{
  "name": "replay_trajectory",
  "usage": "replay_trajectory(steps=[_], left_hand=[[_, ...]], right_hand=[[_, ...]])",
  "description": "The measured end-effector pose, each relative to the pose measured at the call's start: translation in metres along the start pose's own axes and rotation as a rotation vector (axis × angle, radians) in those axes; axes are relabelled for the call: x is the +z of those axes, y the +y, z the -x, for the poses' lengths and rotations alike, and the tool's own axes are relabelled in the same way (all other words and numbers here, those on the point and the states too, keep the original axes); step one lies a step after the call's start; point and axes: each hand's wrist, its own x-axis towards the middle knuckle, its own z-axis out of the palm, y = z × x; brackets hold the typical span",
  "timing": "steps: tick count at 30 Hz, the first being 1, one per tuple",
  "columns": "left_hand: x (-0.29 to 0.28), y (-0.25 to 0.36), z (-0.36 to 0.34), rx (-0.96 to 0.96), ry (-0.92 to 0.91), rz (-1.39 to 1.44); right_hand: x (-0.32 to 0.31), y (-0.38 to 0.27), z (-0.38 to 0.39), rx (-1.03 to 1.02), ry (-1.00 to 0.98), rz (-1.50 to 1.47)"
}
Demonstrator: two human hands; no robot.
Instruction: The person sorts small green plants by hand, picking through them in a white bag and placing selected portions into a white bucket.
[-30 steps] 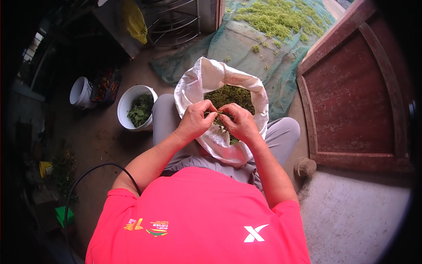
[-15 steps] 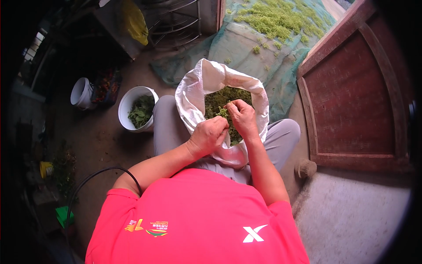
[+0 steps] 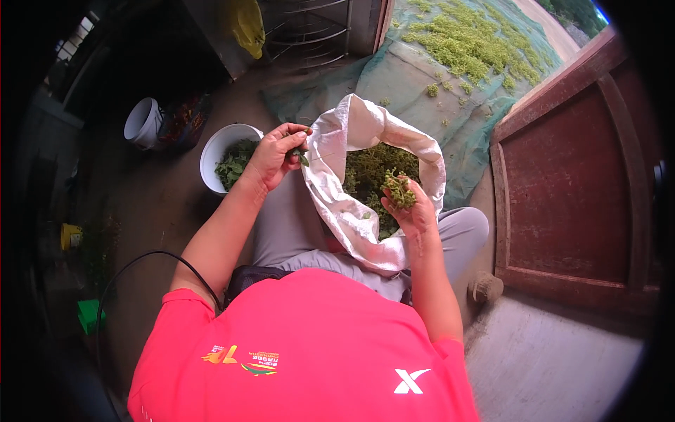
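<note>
A: What does the left hand (image 3: 271, 156) have?

B: A few small green leaves (image 3: 301, 156), pinched between thumb and fingertips. The grip is narrow and closed on them. The leaves stick out on the side of the grip toward the white sack (image 3: 351, 211), and the fingertips sit just beside its folded rim.

A: And on the other side of that grip?

B: A white bucket (image 3: 214, 144) with picked leaves in it, close behind the wrist. Farther off the same way, a 2nd white bucket (image 3: 143, 121) lies tipped in the shadow.

A: The right hand (image 3: 411, 211)?

B: Palm turned up, fingers curled around 1 green sprig (image 3: 399, 188) that stands up out of the grip. It is a loose cupped hold, closed on the stem end.

A: Where is that relative to the sack?

B: The hand hovers over the sack's open mouth, at its near right rim. The heap of green plants inside the sack lies just beyond the grip and below it.

A: The sack itself?

B: It rests on the person's lap, between the 2 hands, mouth rolled open. Past it, beyond both grips, a green net (image 3: 422, 77) on the ground carries more spread greenery. A red-brown wooden door (image 3: 576, 183) lies well to the outside of the right hand.
</note>
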Motion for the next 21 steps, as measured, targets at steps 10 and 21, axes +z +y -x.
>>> replay_trajectory(steps=[10,21], left_hand=[[-0.215,-0.030,-0.028,0.000,0.675,0.098],[-0.185,-0.077,-0.030,0.161,0.720,-0.259]], right_hand=[[-0.021,0.028,0.004,0.139,0.087,-0.059],[-0.033,0.029,0.003,0.159,0.092,-0.033]])
